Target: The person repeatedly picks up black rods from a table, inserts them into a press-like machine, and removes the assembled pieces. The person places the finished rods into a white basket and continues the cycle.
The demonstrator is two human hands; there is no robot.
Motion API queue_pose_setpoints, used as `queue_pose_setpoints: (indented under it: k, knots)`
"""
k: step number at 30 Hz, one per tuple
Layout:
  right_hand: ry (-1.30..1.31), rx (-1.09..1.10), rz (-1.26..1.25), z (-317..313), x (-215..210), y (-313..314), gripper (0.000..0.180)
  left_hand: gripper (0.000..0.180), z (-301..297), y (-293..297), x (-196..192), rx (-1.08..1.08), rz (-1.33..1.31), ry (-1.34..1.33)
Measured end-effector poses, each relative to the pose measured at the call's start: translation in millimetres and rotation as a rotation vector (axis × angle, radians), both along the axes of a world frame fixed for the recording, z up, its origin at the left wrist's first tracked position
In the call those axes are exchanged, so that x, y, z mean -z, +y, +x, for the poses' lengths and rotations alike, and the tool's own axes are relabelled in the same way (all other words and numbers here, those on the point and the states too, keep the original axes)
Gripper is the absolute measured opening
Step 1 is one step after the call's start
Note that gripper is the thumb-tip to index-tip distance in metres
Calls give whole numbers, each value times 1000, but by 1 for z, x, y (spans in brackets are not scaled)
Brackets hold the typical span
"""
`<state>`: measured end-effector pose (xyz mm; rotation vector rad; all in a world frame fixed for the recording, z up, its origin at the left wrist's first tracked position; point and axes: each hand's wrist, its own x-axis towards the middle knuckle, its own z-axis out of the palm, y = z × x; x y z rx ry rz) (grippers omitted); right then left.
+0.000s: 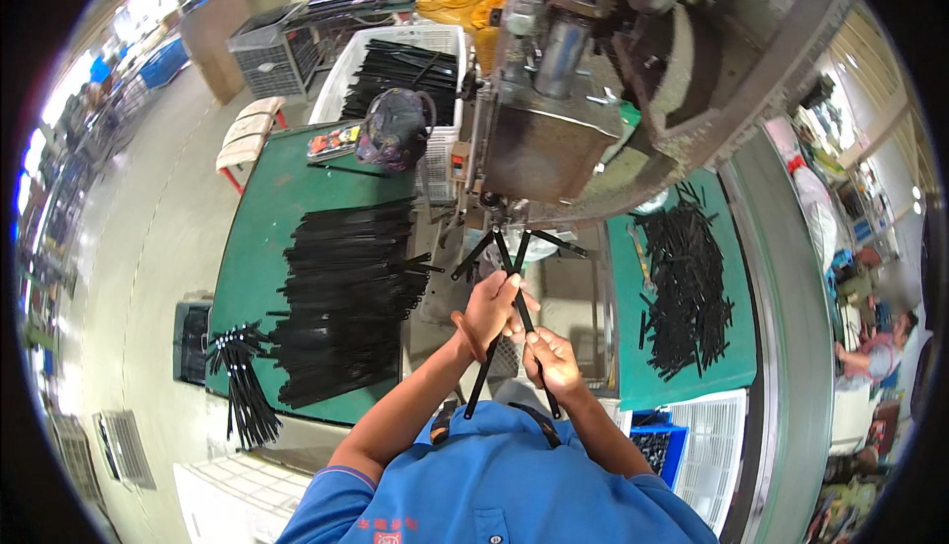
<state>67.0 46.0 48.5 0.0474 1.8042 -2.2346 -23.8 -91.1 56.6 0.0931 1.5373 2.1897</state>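
Note:
My left hand (498, 303) pinches long black flat strips (481, 384) near the place where they cross, just below the head of a metal press (554, 144). Lower down and to the right, my right hand (555, 360) has its fingers wrapped round the crossing strip (525, 313). The strips form a narrow X, their upper ends under the press and their lower ends near my shirt. Two shorter black strips, one to the left (473, 256) and one to the right (560, 243), angle out near the upper ends. How they join is too small to tell.
On the left green table (242, 257) lie a broad stack of long black strips (341, 287) and a patterned bag (393, 131). The right green table (633, 381) bears short strips (692, 292) and a wrench (641, 255). A white crate (326, 99) stands behind; another person (875, 358) sits far right.

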Motion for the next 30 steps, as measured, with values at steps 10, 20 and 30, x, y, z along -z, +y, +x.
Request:
queue_pose_setpoints:
  k: [10, 20, 30]
  knots:
    - [468, -727, 727, -19, 47, -81, 25, 15, 76, -88, 70, -912, -57, -314]
    - [1025, -678, 1049, -126, 144, -232, 20, 45, 190, -445, 156, -1081, -1603, -128]
    - [514, -707, 1377, -145, 189, -280, 23, 46, 152, -542, 212, -809, -1819, -503]
